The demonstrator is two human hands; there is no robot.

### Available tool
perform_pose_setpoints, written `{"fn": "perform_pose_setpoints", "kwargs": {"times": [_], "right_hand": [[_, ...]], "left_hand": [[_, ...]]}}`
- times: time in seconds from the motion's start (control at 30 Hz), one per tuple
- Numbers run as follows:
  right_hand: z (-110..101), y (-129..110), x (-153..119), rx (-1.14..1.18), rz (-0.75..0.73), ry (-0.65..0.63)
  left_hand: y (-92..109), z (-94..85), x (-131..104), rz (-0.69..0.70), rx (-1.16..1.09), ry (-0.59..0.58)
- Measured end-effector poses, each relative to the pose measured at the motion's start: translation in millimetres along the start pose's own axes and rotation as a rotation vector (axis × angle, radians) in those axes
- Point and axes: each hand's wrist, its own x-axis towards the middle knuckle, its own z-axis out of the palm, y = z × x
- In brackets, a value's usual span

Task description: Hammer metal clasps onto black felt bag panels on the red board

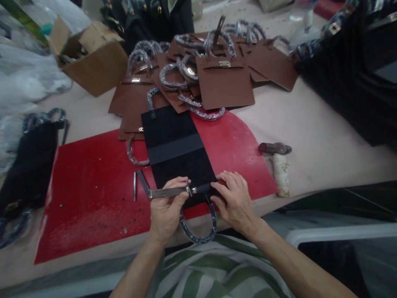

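A flat black bag panel (176,145) lies on a red cutting mat (93,194), its wrapped handle (198,231) hanging over the table's near edge. My left hand (167,207) grips a metal tool (164,192) that lies across the panel's near edge. My right hand (232,198) presses down on that same edge, fingers over the dark strap next to the tool's tip. A small metal piece (135,186) rests on the mat left of the tool.
A hammer (279,161) lies right of the mat. A pile of brown bag panels (223,78) with wrapped handles fills the table's middle. A cardboard box (93,58) sits far left, black bags (31,165) at the left edge, dark goods (350,74) at the right.
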Motion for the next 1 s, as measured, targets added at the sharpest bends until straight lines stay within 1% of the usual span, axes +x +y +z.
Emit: {"fn": "perform_pose_setpoints", "kwargs": {"times": [0.1, 0.23, 0.37, 0.53, 0.87, 1.0], "right_hand": [[0, 0, 0, 0.004, 0.001, -0.006], [-2, 1, 1, 0.013, 0.018, -0.034], [-4, 0, 2, 0.022, 0.035, -0.069], [-5, 0, 3, 0.028, 0.045, -0.071], [-4, 2, 1, 0.024, 0.022, -0.056], [-3, 1, 0, 0.028, 0.02, -0.055]], "left_hand": [[1, 10.6, 5, 0.005, 0.035, -0.043], [-1, 17.7, 9, 0.014, 0.138, -0.096], [-3, 19.8, 10, 0.004, 0.163, -0.098], [-3, 22.9, 10, 0.008, 0.193, -0.117], [-2, 29.5, 14, 0.092, 0.298, -0.129], [0, 32.0, 15, 0.097, 0.319, -0.125]]}}
